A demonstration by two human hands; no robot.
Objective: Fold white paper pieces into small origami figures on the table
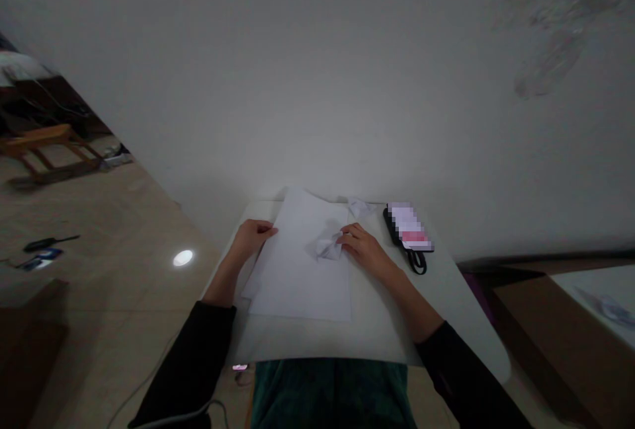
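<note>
Left hand: my open, flat left hand [252, 237] rests on the edge of a white paper sheet [297, 264], holding nothing.
Right hand: my half-curled right hand [366, 249] touches a crumpled white paper wad [330, 247] on the sheet; whether it grips, I cannot tell.
Beside: a black strapped case [391, 231] on the white table [381, 333].

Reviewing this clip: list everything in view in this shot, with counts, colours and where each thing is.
table: 1, white, before the person
paper sheets: at least 2, white, on the table
crumpled paper: 2 pieces, white, one at the right hand, one at the far edge
device: 1, black-edged, top pixelated, on the table's right
cord: 1, black, beside the device
wooden stool: 1, brown, on the floor, left
wall: 1, white, ahead
hands: 2, left on the sheets' left edge, right by the crumpled paper
sleeves: 2, black, on the forearms
</note>
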